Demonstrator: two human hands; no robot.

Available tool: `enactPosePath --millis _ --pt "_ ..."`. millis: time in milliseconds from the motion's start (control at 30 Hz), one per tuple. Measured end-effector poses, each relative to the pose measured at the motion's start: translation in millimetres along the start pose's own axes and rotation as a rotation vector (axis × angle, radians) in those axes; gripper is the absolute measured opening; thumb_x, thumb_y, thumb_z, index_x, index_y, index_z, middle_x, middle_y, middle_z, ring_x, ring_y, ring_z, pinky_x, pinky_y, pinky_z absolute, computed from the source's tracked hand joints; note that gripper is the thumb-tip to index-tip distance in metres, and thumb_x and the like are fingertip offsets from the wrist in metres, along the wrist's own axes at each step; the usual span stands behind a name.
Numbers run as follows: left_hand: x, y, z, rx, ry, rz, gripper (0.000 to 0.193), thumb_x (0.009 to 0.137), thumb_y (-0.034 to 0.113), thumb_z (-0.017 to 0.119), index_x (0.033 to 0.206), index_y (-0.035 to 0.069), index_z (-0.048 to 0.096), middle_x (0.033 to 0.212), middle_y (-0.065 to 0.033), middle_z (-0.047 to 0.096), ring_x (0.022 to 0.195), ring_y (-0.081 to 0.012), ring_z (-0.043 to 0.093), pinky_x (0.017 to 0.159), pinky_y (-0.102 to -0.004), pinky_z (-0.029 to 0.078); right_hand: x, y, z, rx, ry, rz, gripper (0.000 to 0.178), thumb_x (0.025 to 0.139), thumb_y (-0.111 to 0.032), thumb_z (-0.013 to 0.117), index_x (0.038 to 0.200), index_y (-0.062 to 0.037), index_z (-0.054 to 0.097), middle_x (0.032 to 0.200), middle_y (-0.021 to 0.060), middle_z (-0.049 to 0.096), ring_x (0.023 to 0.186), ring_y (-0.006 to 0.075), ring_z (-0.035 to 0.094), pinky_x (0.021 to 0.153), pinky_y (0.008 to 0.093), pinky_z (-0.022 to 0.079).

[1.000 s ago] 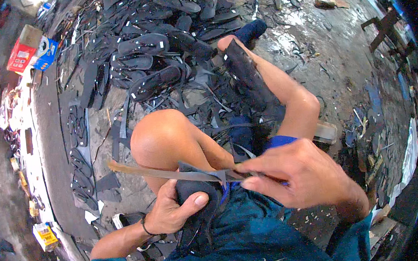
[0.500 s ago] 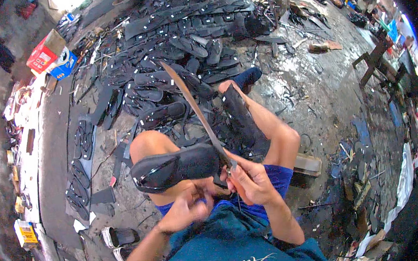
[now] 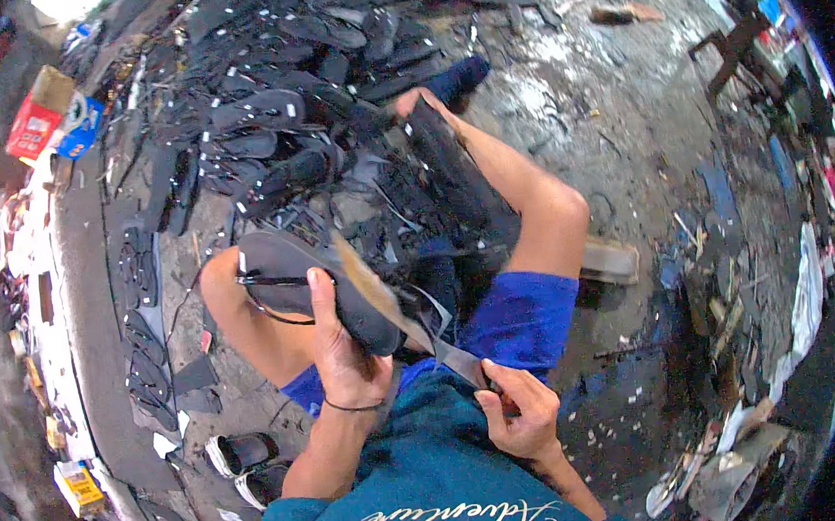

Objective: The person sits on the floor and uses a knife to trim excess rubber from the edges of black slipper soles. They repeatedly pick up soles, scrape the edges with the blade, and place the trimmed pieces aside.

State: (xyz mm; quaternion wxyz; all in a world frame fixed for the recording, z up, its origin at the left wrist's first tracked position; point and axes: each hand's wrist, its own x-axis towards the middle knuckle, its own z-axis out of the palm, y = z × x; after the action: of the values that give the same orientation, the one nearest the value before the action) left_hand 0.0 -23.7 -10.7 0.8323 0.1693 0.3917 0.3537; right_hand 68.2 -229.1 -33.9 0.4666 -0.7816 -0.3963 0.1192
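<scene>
A black flip-flop (image 3: 283, 268) with a dark strap sits above my lap, near my bent left knee. My left hand (image 3: 349, 362) grips it at its right part, with the thumb over the top of the sole. A long knife (image 3: 381, 294) slants down to the right, its blade lying along the sole's right edge; I cannot tell whether it touches. My right hand (image 3: 523, 413) is closed around the knife's handle, which the fingers mostly hide.
A heap of black flip-flops (image 3: 255, 140) covers the floor ahead, with scraps around it. More dark sandals (image 3: 147, 357) lie to the left. A red and blue box (image 3: 57, 119) stands at the far left. At the right are a wooden block (image 3: 607, 260) and a dark stand (image 3: 740, 59).
My left hand has taken hold of the flip-flop, which is now tilted with its top end up. My right hand has moved down and right, bringing the blade alongside the sole. The view has shifted.
</scene>
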Motion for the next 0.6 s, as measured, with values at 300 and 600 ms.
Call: enactPosePath --millis 300,600 --pt "-11.5 -14.0 -48.6 0.196 -0.002 0.059 0.039 0.098 0.044 0.05 0.103 0.007 0.059 0.084 -0.0053 0.065 0.073 -0.0146 0.064 0.064 -0.0275 0.054 9.9 -23.0 -7.4 0.052 -0.207 0.156 0.03 0.081 -0.019 0.074 0.106 -0.0038 0.068 0.089 0.0136 0.071 0.068 0.0242 0.068 0.06 0.033 0.055" --pt "24.4 1.7 -32.9 0.379 0.204 0.229 0.041 0.096 0.035 0.057 0.121 0.002 0.054 0.111 -0.0048 0.059 0.097 -0.0142 0.058 0.084 -0.0307 0.05 105.0 24.4 61.1 0.23 -0.104 0.22 0.031 0.087 -0.026 0.067 0.107 -0.0014 0.064 0.084 0.0182 0.067 0.071 0.0338 0.067 0.063 0.0402 0.054"
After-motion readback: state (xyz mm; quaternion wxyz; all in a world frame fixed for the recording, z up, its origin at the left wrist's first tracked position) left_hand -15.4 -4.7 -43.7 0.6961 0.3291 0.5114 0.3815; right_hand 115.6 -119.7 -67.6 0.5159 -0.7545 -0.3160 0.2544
